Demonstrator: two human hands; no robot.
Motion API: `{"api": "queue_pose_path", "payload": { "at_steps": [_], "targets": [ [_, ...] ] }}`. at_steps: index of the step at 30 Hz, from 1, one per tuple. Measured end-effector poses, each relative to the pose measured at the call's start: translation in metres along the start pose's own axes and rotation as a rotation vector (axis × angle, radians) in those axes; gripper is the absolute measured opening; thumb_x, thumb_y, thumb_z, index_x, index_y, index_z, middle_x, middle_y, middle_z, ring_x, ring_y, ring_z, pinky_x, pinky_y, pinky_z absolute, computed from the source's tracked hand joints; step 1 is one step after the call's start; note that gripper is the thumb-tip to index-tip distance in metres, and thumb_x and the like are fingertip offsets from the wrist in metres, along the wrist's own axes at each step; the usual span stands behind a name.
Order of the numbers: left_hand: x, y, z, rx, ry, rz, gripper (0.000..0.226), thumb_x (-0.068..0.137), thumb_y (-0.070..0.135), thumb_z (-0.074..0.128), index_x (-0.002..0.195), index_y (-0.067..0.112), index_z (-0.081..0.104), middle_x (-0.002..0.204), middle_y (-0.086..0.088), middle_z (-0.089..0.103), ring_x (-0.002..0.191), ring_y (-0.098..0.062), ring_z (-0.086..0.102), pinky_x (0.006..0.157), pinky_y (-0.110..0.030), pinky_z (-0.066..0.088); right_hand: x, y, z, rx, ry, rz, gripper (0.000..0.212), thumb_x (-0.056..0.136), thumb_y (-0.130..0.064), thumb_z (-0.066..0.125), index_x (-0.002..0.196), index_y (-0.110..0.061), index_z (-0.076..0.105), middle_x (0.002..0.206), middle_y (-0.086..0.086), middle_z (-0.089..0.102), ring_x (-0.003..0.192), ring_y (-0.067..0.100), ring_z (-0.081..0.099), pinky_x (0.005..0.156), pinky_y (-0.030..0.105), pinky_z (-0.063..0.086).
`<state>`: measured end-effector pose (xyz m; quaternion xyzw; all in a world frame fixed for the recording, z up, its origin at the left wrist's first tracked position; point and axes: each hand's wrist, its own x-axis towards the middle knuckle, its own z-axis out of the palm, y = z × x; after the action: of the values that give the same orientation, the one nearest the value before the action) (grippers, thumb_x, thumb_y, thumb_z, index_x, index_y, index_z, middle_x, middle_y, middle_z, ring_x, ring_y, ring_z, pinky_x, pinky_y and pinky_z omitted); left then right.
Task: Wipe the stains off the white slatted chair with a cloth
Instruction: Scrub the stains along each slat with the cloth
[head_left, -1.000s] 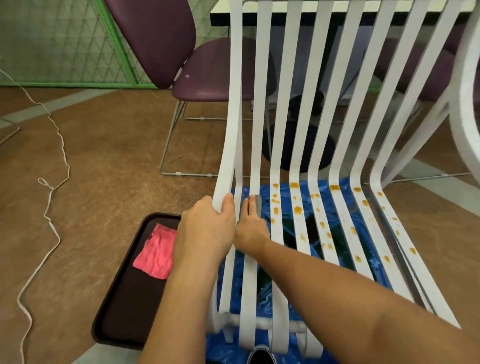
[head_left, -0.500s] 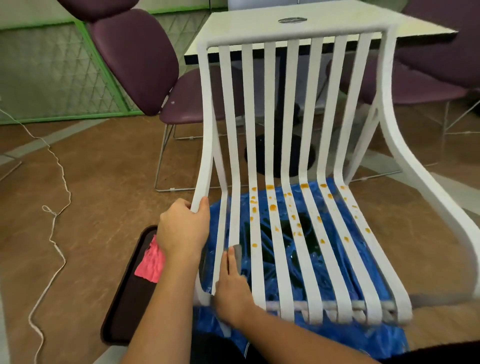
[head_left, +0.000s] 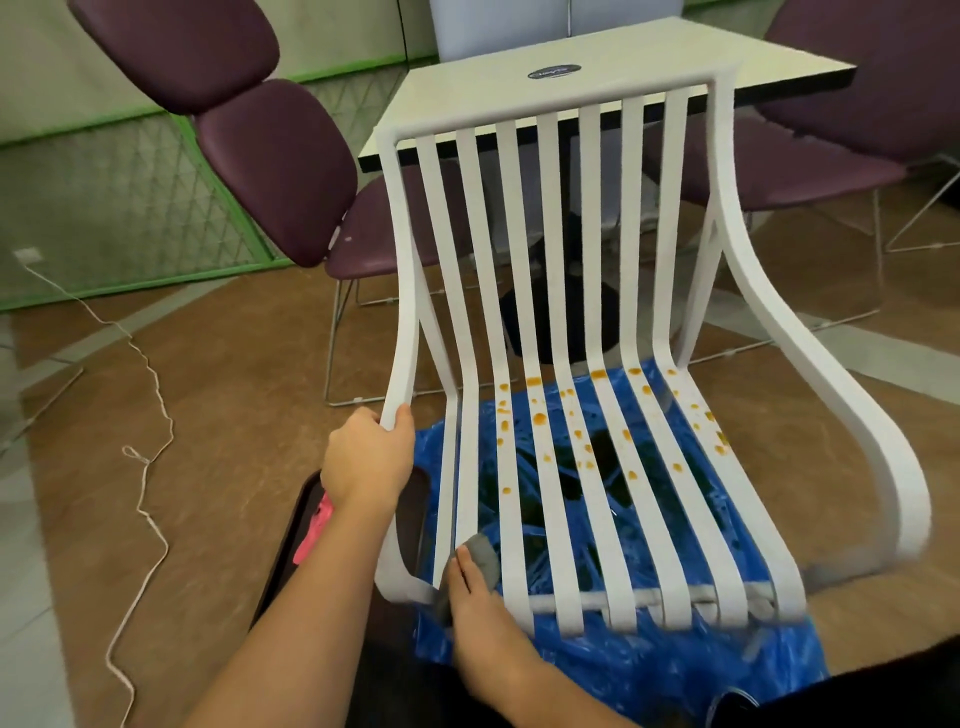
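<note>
White plastic slats run from the backrest down into the seat of the white slatted chair (head_left: 571, 322), which stands on a crinkled blue plastic sheet (head_left: 649, 660) spread over the brown floor (head_left: 208, 415). Orange stains (head_left: 540, 417) speckle the seat slats, thickest where the seat bends up into the back and along the right side. The person's left hand (head_left: 366, 460) is clamped round the chair's left side rail just where it curves down toward the front. The right hand (head_left: 480, 618) rests at the front left of the seat, fingers laid over the slats and closed on a small grey cloth (head_left: 483, 558) pressed against one of the leftmost slats. Beside the chair, on the floor to the left, lies a dark rectangular tray (head_left: 291, 551) with a pink folded rag (head_left: 311, 530) on it, mostly hidden behind the left forearm. Behind the chair are a pale-topped table (head_left: 649, 62) and purple padded chairs (head_left: 280, 171). A thin white cord (head_left: 145, 467) trails across the floor on the left.
</note>
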<state>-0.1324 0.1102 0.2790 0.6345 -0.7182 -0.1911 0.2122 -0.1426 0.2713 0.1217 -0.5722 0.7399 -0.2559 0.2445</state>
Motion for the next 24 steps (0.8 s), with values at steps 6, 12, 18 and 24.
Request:
{"api": "queue_pose_path", "payload": {
  "at_steps": [6,12,18,24],
  "targets": [
    [0.003,-0.001,0.003,0.006,-0.005,0.005,0.035,0.098,0.051,0.052,0.098,0.018,0.066,0.077,0.002,0.063,0.062,-0.014,0.058,0.048,-0.024,0.039,0.006,0.043,-0.012,0.35,0.043,0.07,0.016,0.087,-0.053,0.057,0.094,-0.04,0.063,0.093,-0.004,0.057,0.085,0.011,0.054,0.08,0.031,0.046],
    [0.006,-0.004,0.006,-0.004,-0.035,0.002,0.037,0.097,0.053,0.051,0.095,0.019,0.066,0.077,0.0,0.066,0.065,-0.018,0.064,0.052,-0.026,0.049,-0.009,0.026,-0.061,0.245,0.245,-0.075,0.049,0.101,-0.005,0.037,0.149,-0.019,0.037,0.141,-0.017,0.03,0.132,-0.008,0.024,0.105,0.001,0.015],
    [0.008,-0.003,0.005,0.04,-0.044,0.009,0.041,0.097,0.053,0.048,0.094,0.017,0.066,0.078,-0.001,0.066,0.066,-0.019,0.064,0.051,-0.026,0.045,0.002,0.043,-0.063,0.224,0.124,0.137,0.062,0.099,-0.005,0.045,0.154,-0.026,0.028,0.152,-0.007,0.032,0.133,0.011,0.039,0.115,0.034,0.035],
    [0.007,-0.001,0.007,0.099,-0.031,0.026,0.044,0.099,0.052,0.045,0.096,0.014,0.067,0.083,-0.004,0.066,0.065,-0.019,0.061,0.047,-0.025,0.037,-0.004,0.034,-0.049,0.188,-0.048,0.283,0.081,0.098,-0.006,0.051,0.16,-0.019,0.001,0.164,-0.001,-0.016,0.144,0.029,0.027,0.116,0.032,0.032]
  ]
}}
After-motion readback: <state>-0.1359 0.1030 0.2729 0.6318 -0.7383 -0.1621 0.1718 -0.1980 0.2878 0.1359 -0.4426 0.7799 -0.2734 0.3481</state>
